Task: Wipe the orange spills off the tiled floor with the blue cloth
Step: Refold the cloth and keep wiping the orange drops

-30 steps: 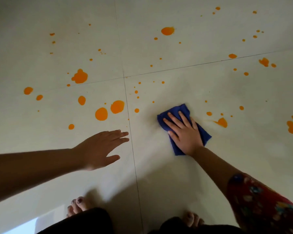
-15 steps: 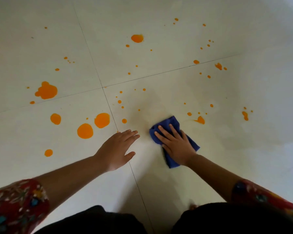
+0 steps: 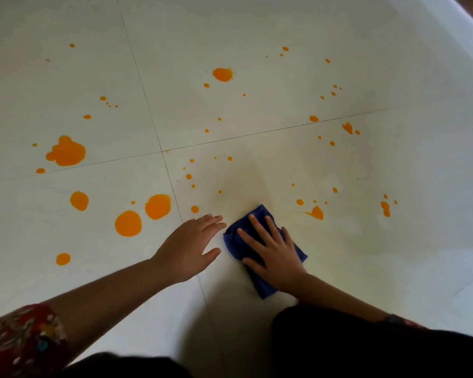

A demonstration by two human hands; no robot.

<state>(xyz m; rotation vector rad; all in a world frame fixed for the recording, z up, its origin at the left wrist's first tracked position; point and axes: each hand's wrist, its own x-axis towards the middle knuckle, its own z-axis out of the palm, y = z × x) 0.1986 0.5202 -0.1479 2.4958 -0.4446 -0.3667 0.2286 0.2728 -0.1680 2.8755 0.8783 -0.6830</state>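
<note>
From the head camera, looking down: the right hand (image 3: 276, 257) is pressing flat on the blue cloth (image 3: 231, 240), its grip wide open, fingers spread and straight across the fabric with nothing curled round it. The cloth is lying folded on the tiled floor (image 3: 339, 36), just right of the grout line (image 3: 175, 203) and a little below where the four tiles are meeting. The left hand (image 3: 187, 249) is stretching out palm down just beside the cloth, its fingertips close to the cloth's left edge, its grip open too and holding nothing. Orange spills are dotting the tiles all round: a big lobed blot (image 3: 66, 151) is sitting far left, two round puddles (image 3: 157, 206) (image 3: 128, 223) are lying left of the left hand, and a smeared drop (image 3: 316, 213) is trailing a thin streak just right of the cloth. A red patterned sleeve (image 3: 22, 336) is showing at the lower left corner.
</note>
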